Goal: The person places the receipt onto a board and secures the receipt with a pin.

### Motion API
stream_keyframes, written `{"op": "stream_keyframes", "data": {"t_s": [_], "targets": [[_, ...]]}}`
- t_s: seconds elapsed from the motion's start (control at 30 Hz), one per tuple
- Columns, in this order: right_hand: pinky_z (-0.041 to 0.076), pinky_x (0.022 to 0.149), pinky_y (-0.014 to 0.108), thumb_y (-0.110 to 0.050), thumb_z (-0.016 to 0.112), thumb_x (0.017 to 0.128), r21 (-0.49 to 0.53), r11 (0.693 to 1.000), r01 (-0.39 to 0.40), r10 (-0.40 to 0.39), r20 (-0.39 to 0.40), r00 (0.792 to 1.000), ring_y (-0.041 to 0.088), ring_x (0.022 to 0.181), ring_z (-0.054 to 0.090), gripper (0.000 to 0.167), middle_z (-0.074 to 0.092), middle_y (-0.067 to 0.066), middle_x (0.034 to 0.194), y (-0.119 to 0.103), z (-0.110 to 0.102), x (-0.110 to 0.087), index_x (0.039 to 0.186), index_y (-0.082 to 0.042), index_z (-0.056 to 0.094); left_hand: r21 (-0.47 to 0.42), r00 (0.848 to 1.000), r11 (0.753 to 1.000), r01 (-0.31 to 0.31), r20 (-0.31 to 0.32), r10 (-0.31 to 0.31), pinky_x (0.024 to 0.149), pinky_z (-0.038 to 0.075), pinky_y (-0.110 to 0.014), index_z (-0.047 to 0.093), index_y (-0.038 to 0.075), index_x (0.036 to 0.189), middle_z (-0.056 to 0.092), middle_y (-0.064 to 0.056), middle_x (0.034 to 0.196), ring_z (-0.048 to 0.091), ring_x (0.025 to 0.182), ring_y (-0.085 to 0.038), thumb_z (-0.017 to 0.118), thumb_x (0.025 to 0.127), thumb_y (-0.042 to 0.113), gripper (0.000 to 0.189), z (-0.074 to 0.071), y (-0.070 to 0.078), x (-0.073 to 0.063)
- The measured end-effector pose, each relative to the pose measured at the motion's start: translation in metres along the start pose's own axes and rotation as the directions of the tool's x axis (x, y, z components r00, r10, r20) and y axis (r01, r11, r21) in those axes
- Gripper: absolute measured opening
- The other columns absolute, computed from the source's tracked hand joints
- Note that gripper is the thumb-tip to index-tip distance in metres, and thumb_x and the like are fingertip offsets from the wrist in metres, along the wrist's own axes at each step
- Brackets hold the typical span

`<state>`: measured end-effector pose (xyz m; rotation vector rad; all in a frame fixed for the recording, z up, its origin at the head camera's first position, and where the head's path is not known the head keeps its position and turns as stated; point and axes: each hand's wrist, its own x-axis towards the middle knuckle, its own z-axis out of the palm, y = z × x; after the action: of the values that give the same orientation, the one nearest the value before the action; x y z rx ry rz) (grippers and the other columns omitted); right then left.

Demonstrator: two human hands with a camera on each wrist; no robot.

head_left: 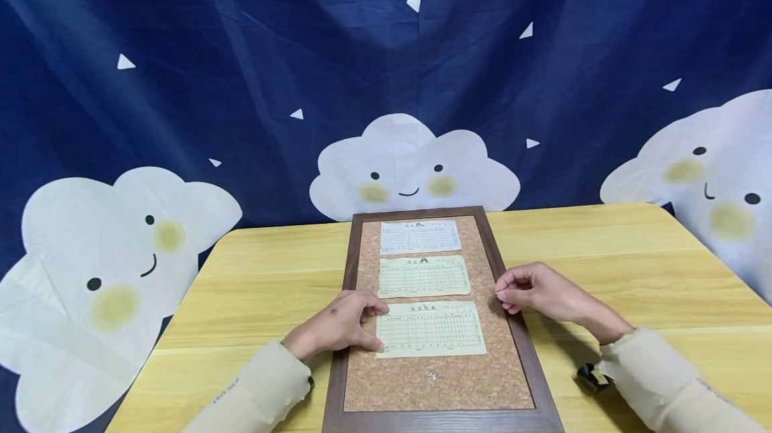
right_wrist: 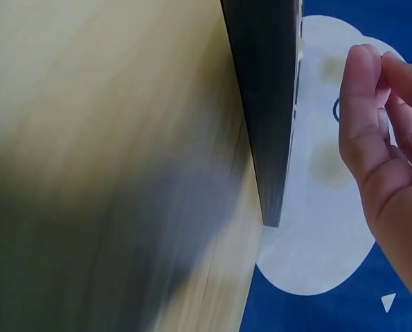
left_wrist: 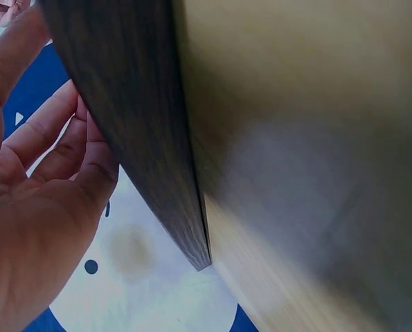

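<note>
A framed cork board (head_left: 386,386) lies on the wooden table, with three printed paper slips on it in a column. The top slip (head_left: 420,238) looks bluish white; the middle slip (head_left: 424,277) and the bottom slip (head_left: 430,331) are pale green. My left hand (head_left: 344,320) touches the bottom slip's left edge, index finger near the upper corner and thumb at the lower one. Over the board's right frame, my right hand (head_left: 537,293) pinches a tiny whitish thing (head_left: 497,294) between thumb and fingertips; its kind is too small to tell.
A small cluster of clear or whitish bits (head_left: 432,375) sits on the cork below the bottom slip. Dark wood frame (left_wrist: 122,90) borders the board. Behind the table (head_left: 271,272) hangs a blue curtain (head_left: 265,84) with smiling clouds.
</note>
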<state>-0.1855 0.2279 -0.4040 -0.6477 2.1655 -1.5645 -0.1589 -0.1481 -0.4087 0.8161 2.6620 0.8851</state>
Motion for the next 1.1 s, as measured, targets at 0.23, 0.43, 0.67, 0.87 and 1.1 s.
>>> {"op": "stream_keyframes", "data": {"t_s": [0.23,0.43,0.67,0.87,1.1], "targets": [[0.059,0.070,0.031,0.005,0.058,0.097,0.010,1.000,0.021,-0.022,0.028,0.999,0.015,0.074,0.064,0.013,0.062,0.012,0.081,0.002,0.004,0.005,0.099,0.017,0.060,-0.006,1.000,1.000,0.016,0.004,-0.016,0.077,0.048,-0.027,0.070,0.002,0.112,0.057,0.004,0.092,0.051,0.085,-0.014,0.093,0.068,0.015,0.051,0.001,0.000,0.000],[0.059,0.069,0.032,0.004,0.056,0.097,0.008,1.000,0.028,-0.028,0.049,0.998,0.017,0.074,0.065,0.013,0.063,0.013,0.081,-0.001,0.007,0.008,0.098,0.017,0.058,-0.012,1.000,1.000,0.014,0.005,-0.014,0.075,0.048,-0.027,0.070,0.001,0.112,0.057,0.003,0.091,0.050,0.083,-0.014,0.093,0.068,0.016,0.052,0.001,0.000,0.000],[0.059,0.069,0.034,0.002,0.056,0.098,-0.005,1.000,0.017,-0.017,0.056,0.998,0.019,0.073,0.065,0.013,0.063,0.012,0.081,-0.005,0.010,0.014,0.098,0.015,0.059,-0.004,1.000,1.000,0.019,0.003,-0.019,0.076,0.048,-0.027,0.070,0.002,0.112,0.057,0.003,0.091,0.050,0.084,-0.014,0.094,0.067,0.017,0.053,0.001,0.000,0.001],[0.059,0.067,0.032,0.002,0.056,0.098,0.011,1.000,0.023,-0.023,0.073,0.997,0.017,0.072,0.064,0.015,0.063,0.014,0.082,-0.009,0.013,0.019,0.099,0.017,0.057,0.003,1.000,1.000,0.022,0.003,-0.022,0.077,0.048,-0.027,0.070,0.003,0.113,0.058,0.003,0.093,0.051,0.085,-0.015,0.094,0.068,0.017,0.053,0.001,0.000,0.001],[0.059,0.066,0.033,0.001,0.056,0.099,-0.007,1.000,0.008,-0.008,0.073,0.997,0.016,0.071,0.062,0.015,0.062,0.015,0.082,-0.012,0.016,0.023,0.101,0.016,0.059,0.006,1.000,1.000,0.011,0.004,-0.011,0.075,0.047,-0.027,0.070,0.003,0.111,0.056,0.003,0.091,0.050,0.084,-0.015,0.093,0.068,0.017,0.051,0.001,0.000,0.000]]}}
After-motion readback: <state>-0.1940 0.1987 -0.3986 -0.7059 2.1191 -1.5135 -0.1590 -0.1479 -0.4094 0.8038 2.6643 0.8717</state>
